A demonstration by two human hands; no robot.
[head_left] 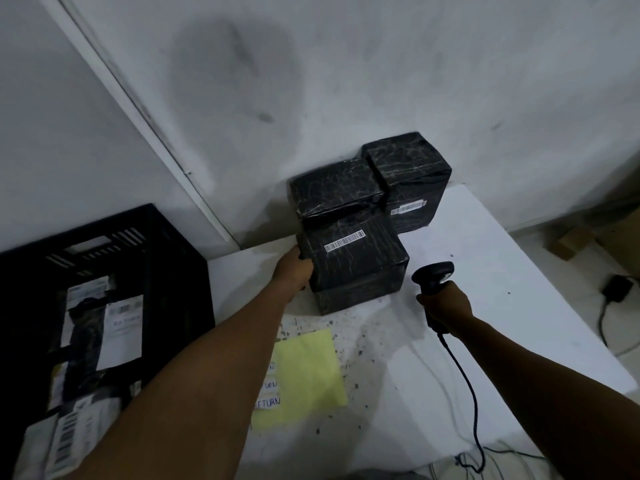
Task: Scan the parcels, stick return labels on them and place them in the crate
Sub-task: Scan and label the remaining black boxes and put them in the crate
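Observation:
Three black-wrapped parcels stand on the white table (485, 258) by the wall. The nearest parcel (356, 268) shows a white barcode sticker on top, and my left hand (294, 271) grips its left side. Behind it stand a second parcel (336, 188) and a third parcel (408, 178) with a barcode on its front. My right hand (445, 306) holds a black corded barcode scanner (433, 275) just right of the nearest parcel, its head turned toward it. A yellow sheet (308, 372) with white RETURN labels lies near the table's front. A black crate (166, 258) on the left holds labelled parcels.
The scanner's cable (467, 386) trails over the front of the table. Dark specks dot the tabletop around the yellow sheet. On the floor to the right lie a black power adapter (618, 289) with cord and a piece of cardboard (568, 244).

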